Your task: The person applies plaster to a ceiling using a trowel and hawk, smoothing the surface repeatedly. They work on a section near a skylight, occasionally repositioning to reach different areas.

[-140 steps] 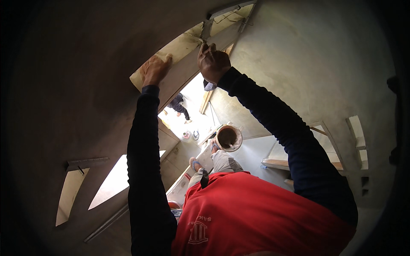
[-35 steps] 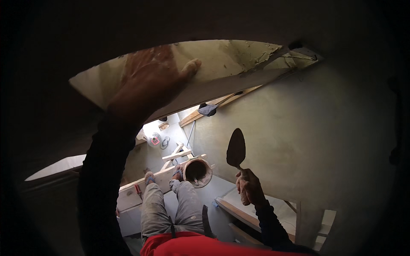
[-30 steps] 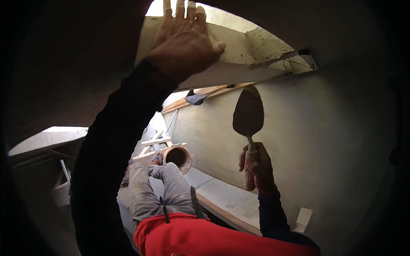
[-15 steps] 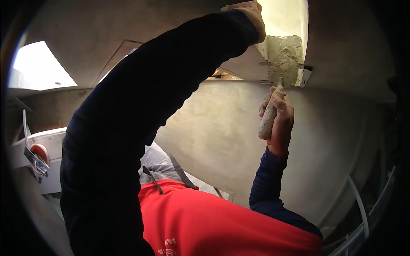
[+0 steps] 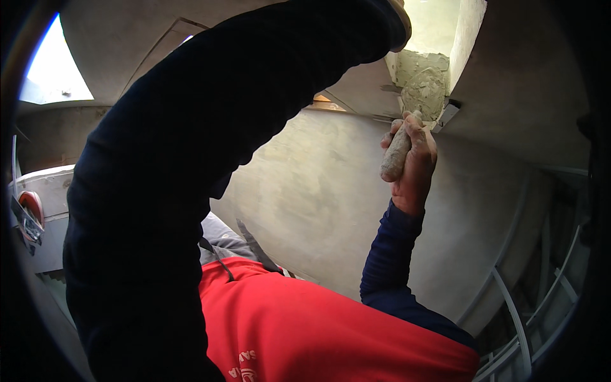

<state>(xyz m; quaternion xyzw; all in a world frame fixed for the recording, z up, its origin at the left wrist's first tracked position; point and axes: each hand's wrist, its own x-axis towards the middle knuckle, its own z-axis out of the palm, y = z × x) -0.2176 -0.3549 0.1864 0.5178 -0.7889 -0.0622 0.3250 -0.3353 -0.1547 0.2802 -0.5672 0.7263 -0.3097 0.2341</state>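
A: Right hand point(image 5: 415, 149)?

B: Raised, right of centre. Grip narrow, fingers wrapped around the handle of a trowel point(image 5: 396, 159).

A: Trowel position?

B: Just below the mortar point(image 5: 423, 79), handle tilted, butt end down and to the left. Pale residue coats the handle. Its upper end meets the mortar; cannot tell where blade ends and mortar begins.

A: Mortar?

B: Grey-green, rough, at the lower end of a lit recess point(image 5: 433, 25). A small pale strip point(image 5: 447, 114) sits just beside it, on the right.

A: Left hand point(image 5: 403, 25)?

B: A sliver only, past the cuff near the top edge, beside the recess. Grip: cannot tell. The dark left sleeve point(image 5: 159, 140) arcs across the view.

A: Surroundings?

B: Pale wall point(image 5: 305, 172) behind the right forearm; red shirt point(image 5: 331, 325) below. Far left, a bright opening point(image 5: 54, 70), with a reddish round item point(image 5: 30, 209) lower down, kind unclear. Lower right, pale bars point(image 5: 514, 312).
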